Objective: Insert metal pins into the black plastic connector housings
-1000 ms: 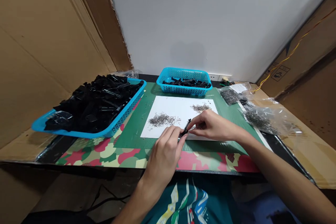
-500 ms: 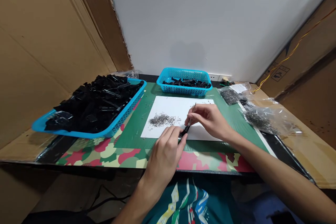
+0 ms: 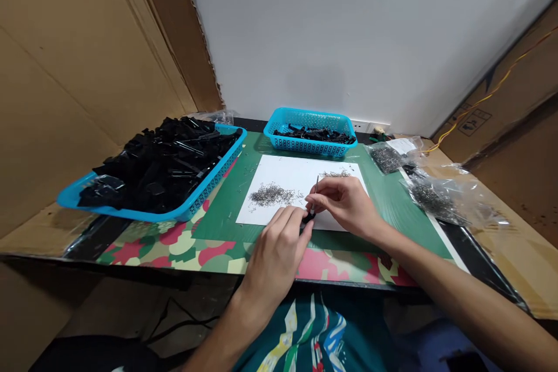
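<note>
To the left of the white sheet (image 3: 288, 170), a large blue basket (image 3: 208, 187) is heaped with black plastic-looking pieces. On the sheet's left half lies a loose pile of small metal pieces (image 3: 272, 195), thin and wiry. The left hand (image 3: 279, 238) reaches over the sheet's near edge, thumb and fingertips pinching a small black part (image 3: 308, 218). That part sits at the very ends of the fingers, above the sheet's near edge; it looks dark and narrow, mostly covered by the grip, so its full shape cannot be told. Beyond the sheet's far edge stands a smaller blue basket (image 3: 305, 145) with black pieces inside. Over the sheet, the right hand (image 3: 346, 203) pinches a thin tool (image 3: 317, 183) between thumb and fingers, upright, its pale lower end at the black part. Past that hand, a second pile (image 3: 335, 174) lies near the sheet's far right corner. Right of the sheet are two clear bags of small dark pieces; the farther bag (image 3: 386, 159) bears a white label (image 3: 403, 146), its writing too small to read. Farther right, a cardboard panel carries a printed pictogram (image 3: 475, 122).
</note>
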A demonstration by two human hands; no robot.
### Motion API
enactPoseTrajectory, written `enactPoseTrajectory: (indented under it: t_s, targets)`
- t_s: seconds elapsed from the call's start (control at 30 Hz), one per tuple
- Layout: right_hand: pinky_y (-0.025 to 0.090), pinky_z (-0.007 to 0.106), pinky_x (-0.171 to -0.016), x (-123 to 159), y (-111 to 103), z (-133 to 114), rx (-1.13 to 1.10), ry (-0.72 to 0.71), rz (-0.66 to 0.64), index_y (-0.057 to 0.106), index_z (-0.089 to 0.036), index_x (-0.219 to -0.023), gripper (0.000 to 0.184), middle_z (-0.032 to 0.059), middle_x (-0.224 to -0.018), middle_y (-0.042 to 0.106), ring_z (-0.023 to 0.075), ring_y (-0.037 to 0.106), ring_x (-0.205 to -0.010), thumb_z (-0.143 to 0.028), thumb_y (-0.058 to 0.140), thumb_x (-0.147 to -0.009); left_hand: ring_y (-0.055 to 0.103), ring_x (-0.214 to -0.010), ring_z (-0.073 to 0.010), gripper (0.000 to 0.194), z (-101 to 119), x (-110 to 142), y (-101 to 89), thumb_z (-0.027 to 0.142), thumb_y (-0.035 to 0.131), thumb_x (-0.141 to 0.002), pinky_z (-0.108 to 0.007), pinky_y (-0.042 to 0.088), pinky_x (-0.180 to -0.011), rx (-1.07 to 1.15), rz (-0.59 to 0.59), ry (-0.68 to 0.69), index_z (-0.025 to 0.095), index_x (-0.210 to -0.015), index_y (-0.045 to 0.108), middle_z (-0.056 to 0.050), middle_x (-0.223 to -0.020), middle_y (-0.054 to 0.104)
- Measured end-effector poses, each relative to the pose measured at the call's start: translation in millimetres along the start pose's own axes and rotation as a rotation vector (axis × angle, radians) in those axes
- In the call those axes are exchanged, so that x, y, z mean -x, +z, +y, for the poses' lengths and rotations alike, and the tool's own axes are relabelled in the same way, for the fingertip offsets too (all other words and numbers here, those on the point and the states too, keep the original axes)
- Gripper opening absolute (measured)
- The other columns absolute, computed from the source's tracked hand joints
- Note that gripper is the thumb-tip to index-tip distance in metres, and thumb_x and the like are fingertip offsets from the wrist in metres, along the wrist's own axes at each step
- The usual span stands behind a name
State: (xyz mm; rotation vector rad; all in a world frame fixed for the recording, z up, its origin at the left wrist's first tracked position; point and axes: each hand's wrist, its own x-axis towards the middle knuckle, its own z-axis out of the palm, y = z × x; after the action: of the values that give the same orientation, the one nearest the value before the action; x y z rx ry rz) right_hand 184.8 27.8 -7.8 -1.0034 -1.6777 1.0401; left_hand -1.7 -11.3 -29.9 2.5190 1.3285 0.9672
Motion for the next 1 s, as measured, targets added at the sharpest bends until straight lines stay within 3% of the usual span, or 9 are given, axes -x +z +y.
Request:
enactPoseTrajectory:
  t_s: [0.23,0.5,0.7,0.9,1.0]
  targets:
    - [0.056,0.031,-0.063,1.5,-1.7,-5.1,0.212,-0.081,0.019,0.074,-0.017,-0.082,0.022,0.0076,-0.078,0.079,0.0202,0.075,-0.070,-0.034,0.072,-0.096,0.068,-0.097,-0.0261,0.008,2.5,1.4,-0.6,0.012,0.058,-0.103,-0.039,0.054,-0.081,-0.012,-0.020,-0.006,0.019,-0.105,0.057,-0.007,-0.102,0.068]
    - [0.059,0.030,-0.063,0.5,-2.0,-9.6,0.246,-0.107,-0.024,0.074,-0.016,-0.080,0.020,0.0064,-0.074,0.078,0.0183,0.073,-0.066,-0.029,0.071,-0.095,0.065,-0.093,-0.0250,0.007,5.2,1.6,-1.9,0.012,0.057,-0.103,-0.039,0.053,-0.078,-0.007,-0.037,-0.020,0.019,-0.104,0.058,-0.005,-0.098,0.065]
    - [0.061,0.031,-0.071,0.4,-1.5,-2.7,0.177,-0.120,-0.038,0.074,-0.017,-0.083,0.019,0.0063,-0.080,0.078,0.0190,0.074,-0.074,-0.030,0.070,-0.096,0.067,-0.094,-0.0256,0.006,3.8,1.5,-0.9,0.013,0.059,-0.102,-0.039,0.053,-0.078,0.007,-0.022,-0.040,0.019,-0.104,0.060,-0.005,-0.098,0.067]
    - [0.050,0.029,-0.071,-10.7,-25.0,-1.9,0.175,-0.125,0.140,0.070,-0.017,-0.096,0.024,0.0036,-0.079,0.070,0.0167,0.066,-0.073,-0.033,0.055,-0.105,0.072,-0.096,-0.0226,0.012,-3.1,0.7,0.5,0.017,0.055,-0.105,-0.034,0.055,-0.080,0.097,0.067,-0.047,0.022,-0.114,0.062,-0.004,-0.106,0.071]
    - [0.042,0.029,-0.069,-13.0,-44.8,-5.2,0.304,-0.087,-0.059,0.071,-0.017,-0.097,0.026,0.0030,-0.083,0.066,0.0158,0.057,-0.074,-0.032,0.051,-0.106,0.073,-0.097,-0.0217,0.013,-5.4,1.1,-0.9,0.020,0.054,-0.105,-0.033,0.057,-0.080,0.141,0.111,-0.061,0.023,-0.116,0.062,-0.003,-0.108,0.071]
